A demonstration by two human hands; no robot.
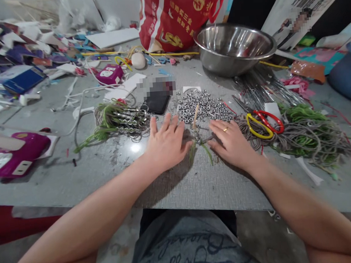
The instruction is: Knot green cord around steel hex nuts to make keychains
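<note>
1. The corded piece [197, 138], a small metal cluster with green tails, lies on the bench [179, 192], back from the middle of the near edge, between the two hands.
2. The left hand [167, 146] is open, palm down, fingers spread, its thumb beside one green tail; whether it touches is unclear.
3. The right hand [231, 143] is also open, palm down, fingers loosely extended, thumb near the other tail.
4. Just beyond, towards the far edge, lie loose metal beads [203, 104] and a thin wooden stick [196, 116]. A forward sweep of the fingertips could scatter the beads.
5. Towards the left edge, the corded bundle [115, 117] sits near the phone [158, 101]; the left hand, shifting outward, might snag its rings.
6. Towards the right edge, scissors [259, 119] rest on the cord tangle [315, 135]; pulling a strand could drag them along or tighten knots.
</note>
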